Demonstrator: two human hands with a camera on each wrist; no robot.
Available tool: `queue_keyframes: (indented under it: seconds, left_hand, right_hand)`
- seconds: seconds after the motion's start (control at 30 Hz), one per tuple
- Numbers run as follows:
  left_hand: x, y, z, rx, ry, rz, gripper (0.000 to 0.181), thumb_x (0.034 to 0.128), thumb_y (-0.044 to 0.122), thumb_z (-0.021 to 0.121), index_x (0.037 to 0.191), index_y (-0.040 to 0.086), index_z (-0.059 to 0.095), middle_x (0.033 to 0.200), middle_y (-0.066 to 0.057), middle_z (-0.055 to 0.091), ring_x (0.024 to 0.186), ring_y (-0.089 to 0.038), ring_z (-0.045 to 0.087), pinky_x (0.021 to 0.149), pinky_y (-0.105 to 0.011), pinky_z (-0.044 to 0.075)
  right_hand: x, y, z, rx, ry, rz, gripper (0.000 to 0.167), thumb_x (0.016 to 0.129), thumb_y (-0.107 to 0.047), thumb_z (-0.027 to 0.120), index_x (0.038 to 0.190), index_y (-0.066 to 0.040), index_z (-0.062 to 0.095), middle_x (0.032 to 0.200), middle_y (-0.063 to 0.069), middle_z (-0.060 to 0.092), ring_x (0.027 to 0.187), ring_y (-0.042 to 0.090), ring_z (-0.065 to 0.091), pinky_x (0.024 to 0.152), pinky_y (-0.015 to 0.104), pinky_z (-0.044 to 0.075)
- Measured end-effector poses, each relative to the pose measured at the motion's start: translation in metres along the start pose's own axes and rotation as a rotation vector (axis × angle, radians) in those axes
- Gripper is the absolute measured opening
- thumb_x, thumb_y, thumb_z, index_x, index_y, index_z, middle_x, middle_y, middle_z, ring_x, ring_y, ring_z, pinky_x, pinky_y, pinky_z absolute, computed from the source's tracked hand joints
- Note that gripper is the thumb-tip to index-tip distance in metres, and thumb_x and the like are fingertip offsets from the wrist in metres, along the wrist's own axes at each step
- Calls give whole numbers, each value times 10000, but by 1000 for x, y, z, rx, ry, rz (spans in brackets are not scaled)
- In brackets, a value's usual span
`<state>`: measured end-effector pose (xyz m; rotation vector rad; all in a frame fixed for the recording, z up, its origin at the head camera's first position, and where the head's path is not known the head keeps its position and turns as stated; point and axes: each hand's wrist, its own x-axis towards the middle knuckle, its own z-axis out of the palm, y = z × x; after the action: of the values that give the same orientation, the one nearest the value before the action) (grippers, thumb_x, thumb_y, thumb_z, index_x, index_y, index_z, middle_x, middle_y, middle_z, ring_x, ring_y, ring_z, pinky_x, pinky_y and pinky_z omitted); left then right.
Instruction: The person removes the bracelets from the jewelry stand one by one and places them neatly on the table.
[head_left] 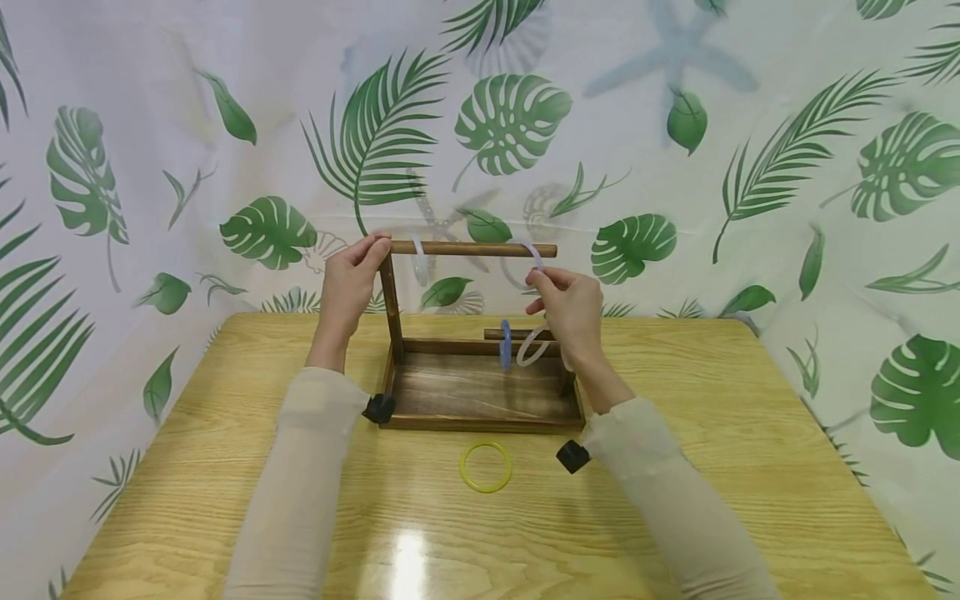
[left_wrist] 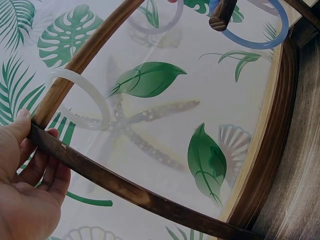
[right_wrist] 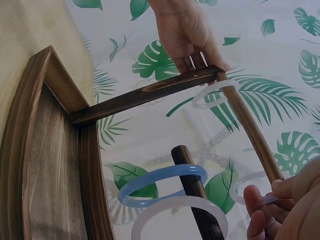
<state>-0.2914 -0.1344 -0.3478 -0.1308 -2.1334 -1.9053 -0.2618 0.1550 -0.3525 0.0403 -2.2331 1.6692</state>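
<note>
A dark wooden bangle stand (head_left: 480, 423) has an upper rod (head_left: 472, 248) and a lower rod (right_wrist: 181, 155). My left hand (head_left: 351, 282) pinches the stand's upper left corner between thumb and fingers. Near the upper rod's free end, my right hand (head_left: 572, 310) pinches a pale lavender bangle (head_left: 536, 252) that loops around the rod. A whitish bangle (left_wrist: 90, 92) hangs on the same rod, close to my left hand. Around the lower rod hang a blue bangle (head_left: 506, 346) and a pale pinkish bangle (right_wrist: 145, 212). My right hand partly hides the lower rod in the head view.
A yellow bangle (head_left: 462, 475) lies flat on the wooden table (head_left: 420, 508), in front of the stand. Behind the table hangs a white leaf-print cloth (head_left: 540, 200). Black wrist devices (head_left: 573, 457) show beside both sleeves.
</note>
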Motion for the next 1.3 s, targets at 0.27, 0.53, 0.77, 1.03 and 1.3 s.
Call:
queue_keyframes:
  seconds: [0.27,0.53,0.77,1.03,1.3]
  left_hand:
    - [0,0,-1,10,0,-8,448,1047,348,639,1401,73,656,1472,-71,589,1402,-215,498,1166,-364,394]
    - [-1,0,0,8,0,-13,454,1042,365,645,1392,77,664,1470,-63,591,1404,-210,497,1168,-355,390]
    - [0,-1,0,-3,-1,-17,436,1052,325,635,1412,78,645,1495,-57,566,1420,-205,477,1177,-356,377]
    - [0,-1,0,1,3,0,443,1048,347,638,1393,71,662,1482,-67,579,1410,-211,490,1168,-348,389]
    - [0,0,0,20,4,-4,455,1043,366,643,1392,76,664,1476,-65,586,1409,-214,491,1171,-353,385]
  right_hand:
    - [2,-1,-10,-62,-8,-3,235,1024,-180,668,1107,2,792,749,192,739,430,32,570,346,161,283]
    - [3,-1,-18,-112,-17,2,268,1039,-198,655,1134,18,780,805,221,746,406,29,538,336,175,257]
    - [5,2,-22,-153,-10,-34,282,1042,-198,655,1158,32,769,867,185,767,484,32,621,327,193,243]
    - [6,6,-27,-153,0,-72,271,1046,-193,646,1133,27,779,900,195,768,496,32,628,323,190,245]
    - [6,7,-30,-151,7,-79,271,1049,-180,638,1146,34,773,896,213,763,474,24,610,317,175,285]
